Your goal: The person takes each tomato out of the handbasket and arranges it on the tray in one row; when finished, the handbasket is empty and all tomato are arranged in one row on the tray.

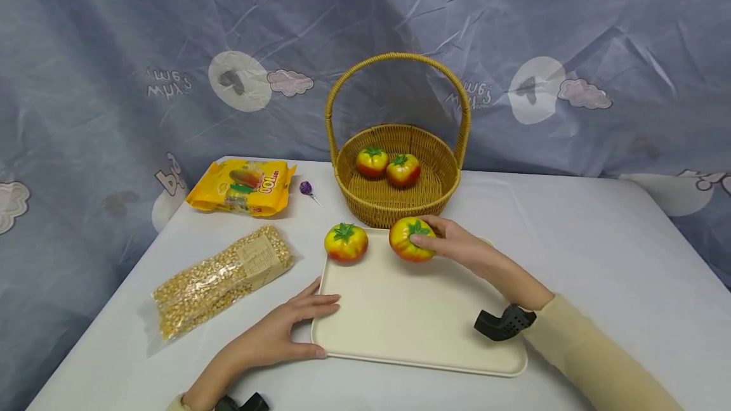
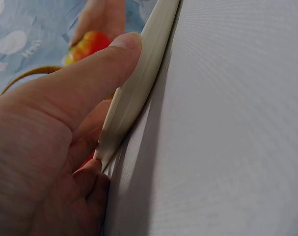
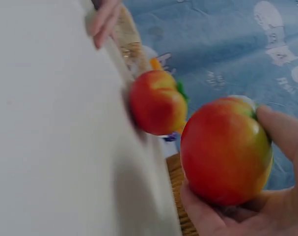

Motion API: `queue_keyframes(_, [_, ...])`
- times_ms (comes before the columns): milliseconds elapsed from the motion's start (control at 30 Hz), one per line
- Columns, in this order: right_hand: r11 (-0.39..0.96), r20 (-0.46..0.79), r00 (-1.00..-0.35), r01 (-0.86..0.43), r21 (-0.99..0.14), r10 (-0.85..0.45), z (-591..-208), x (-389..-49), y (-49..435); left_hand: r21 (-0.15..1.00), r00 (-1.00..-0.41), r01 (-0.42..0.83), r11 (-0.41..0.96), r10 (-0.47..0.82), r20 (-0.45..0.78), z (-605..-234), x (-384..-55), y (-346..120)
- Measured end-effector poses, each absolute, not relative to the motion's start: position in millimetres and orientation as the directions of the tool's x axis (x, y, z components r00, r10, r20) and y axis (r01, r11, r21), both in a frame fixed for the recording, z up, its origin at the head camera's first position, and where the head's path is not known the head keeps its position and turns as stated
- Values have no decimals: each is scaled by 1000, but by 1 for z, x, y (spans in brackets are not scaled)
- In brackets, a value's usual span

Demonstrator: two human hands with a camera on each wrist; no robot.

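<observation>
My right hand holds a red-and-yellow tomato with a green leafy top, thumb on one side and fingers on the other. It is above the far edge of a cream tray. A second tomato sits at the tray's far left corner. My left hand rests at the tray's near left corner; its fingers reach over the left rim and its thumb touches the rim. Behind the tray stands a wicker basket with two more tomatoes inside.
At the left lie a clear bag of yellow corn kernels and a yellow snack packet. A purple lollipop is between the packet and the basket. The basket's tall handle arches upward. A blue-grey printed cloth hangs behind the table.
</observation>
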State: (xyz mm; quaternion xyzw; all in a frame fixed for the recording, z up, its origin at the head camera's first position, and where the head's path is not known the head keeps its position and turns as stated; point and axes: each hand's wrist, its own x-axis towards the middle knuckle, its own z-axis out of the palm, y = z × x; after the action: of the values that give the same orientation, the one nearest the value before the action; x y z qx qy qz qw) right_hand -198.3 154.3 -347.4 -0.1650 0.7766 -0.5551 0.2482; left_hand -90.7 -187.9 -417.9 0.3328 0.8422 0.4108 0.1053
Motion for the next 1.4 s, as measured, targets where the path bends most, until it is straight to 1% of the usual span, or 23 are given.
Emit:
queue_keyframes(200, [417, -241, -851, 28, -908, -466, -368, -202, 138, 766, -759, 467, 442, 645, 91, -418, -90, -188])
queue_keyframes(400, [469, -256, -875, 37, -882, -412, -369, -206, 124, 765, -757, 470, 441, 647, 92, -417, -90, -188])
queue_keyframes(567, [479, -246, -885, 30, -877, -395, -368, -203, 117, 776, -763, 446, 446, 643, 69, -418, -91, -188])
queue_keyframes(767, [487, -249, -895, 41, -872, -371, -367, -201, 116, 770, -757, 461, 441, 648, 82, -418, -91, -188])
queue_keyframes(967, [483, -242, -905, 47, -875, -349, -366, -200, 124, 771, -753, 469, 431, 651, 94, -418, -92, -188])
queue_keyframes(1133, [485, -231, -898, 22, -874, -375, -362, -198, 136, 773, -753, 465, 431, 652, 89, -417, -93, -188])
queue_keyframes(1233, [539, -228, -875, -44, -841, -428, -351, -196, 146, 771, -752, 467, 433, 653, 89, -416, -92, -188])
queue_keyframes(1300, [587, -224, -853, -113, -802, -471, -338, -197, 153, 769, -751, 470, 433, 654, 91, -416, -91, -189])
queue_keyframes(1400, [636, -195, -815, -251, -730, -546, -312, -203, 162, 765, -752, 476, 433, 652, 97, -417, -91, -189])
